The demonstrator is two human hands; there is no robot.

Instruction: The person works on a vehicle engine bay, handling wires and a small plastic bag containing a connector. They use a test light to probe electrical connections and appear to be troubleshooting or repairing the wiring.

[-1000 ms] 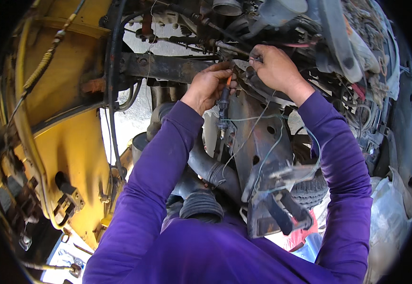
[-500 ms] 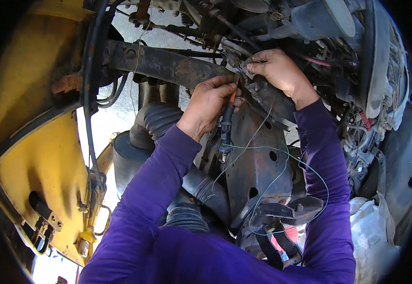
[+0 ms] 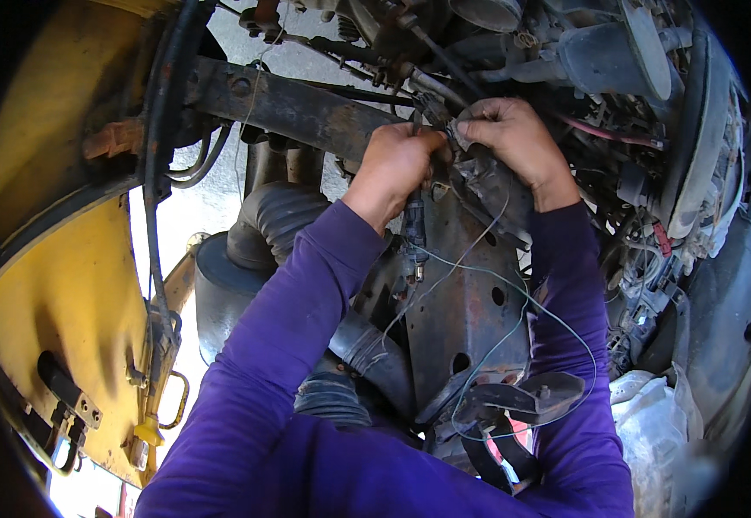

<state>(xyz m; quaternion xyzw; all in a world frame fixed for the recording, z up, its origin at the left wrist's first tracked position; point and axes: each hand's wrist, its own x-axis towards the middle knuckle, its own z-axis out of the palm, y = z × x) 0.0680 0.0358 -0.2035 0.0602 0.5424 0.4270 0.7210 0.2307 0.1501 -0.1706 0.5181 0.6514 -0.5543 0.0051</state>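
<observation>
My left hand (image 3: 397,164) is closed in front of the dark beam's end, around a slim orange-and-black tool whose upper part is mostly hidden by the fingers. A ribbed black piece (image 3: 413,223) with a metal end hangs just below that hand; I cannot tell whether it belongs to the tool. From beside it a thin green wire (image 3: 557,312) loops right, across my right forearm. My right hand (image 3: 514,142) pinches a dirty grey wire bundle (image 3: 455,134) between thumb and fingers, close to the left fingertips. A loose grey wire (image 3: 475,244) droops below both hands.
A rusty dark beam (image 3: 306,116) crosses behind my left hand. Ribbed hose (image 3: 280,216) and a black canister (image 3: 224,293) lie left of a holed metal frame (image 3: 470,319). Yellow body panels (image 3: 65,345) fill the left; a grey cylinder (image 3: 613,60) sits upper right.
My left hand has turned and closed further, hiding the orange part that showed before. Both hands stay close together at the wires, and the view has shifted slightly.
</observation>
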